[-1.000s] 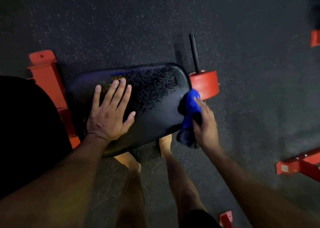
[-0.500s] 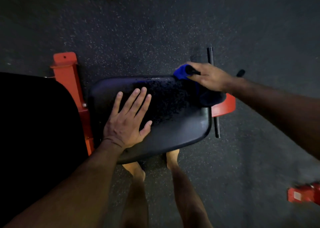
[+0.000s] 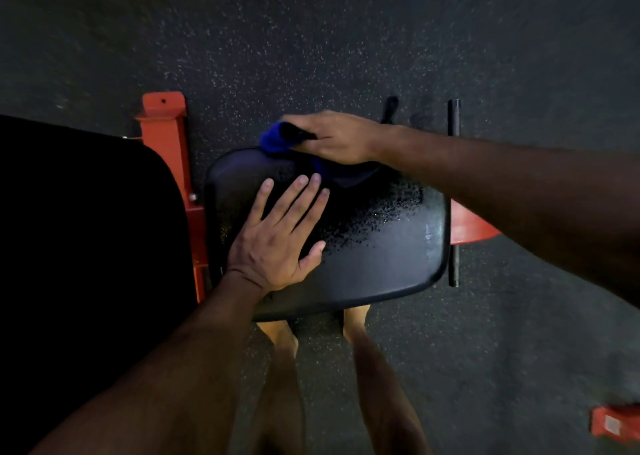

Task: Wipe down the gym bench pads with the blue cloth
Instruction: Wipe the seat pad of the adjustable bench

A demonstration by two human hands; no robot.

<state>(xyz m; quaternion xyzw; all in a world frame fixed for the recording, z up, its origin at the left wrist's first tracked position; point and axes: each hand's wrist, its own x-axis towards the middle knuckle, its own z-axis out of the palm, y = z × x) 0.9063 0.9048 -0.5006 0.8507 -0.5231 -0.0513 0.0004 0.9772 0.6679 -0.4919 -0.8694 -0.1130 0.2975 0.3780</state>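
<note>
I see the blue cloth bunched at the far edge of the black seat pad, partly draped over that edge, with a darker fold of it trailing onto the pad just under my right hand. That hand lies over the cloth with its fingers curled round the bunched end, so the cloth is held and pressed against the pad's rim. The right forearm reaches in from the right side, crossing above the pad's right end.

Just nearer than the cloth, my left hand rests flat on the pad, fingers straight and spread, holding nothing; its fingertips come close to the trailing fold of cloth, though I cannot tell whether they touch it. Between the two hands and off to the right of the grip, the pad's surface shows a dark speckled patch, and farther right it looks smooth and shiny.

To the left of the left hand stands the red bench frame, and beyond it a larger black pad fills the left side. Right of the seat pad a black bar runs across a red part. Everything sits on speckled dark rubber flooring, and bare legs show below the pad's near edge.
</note>
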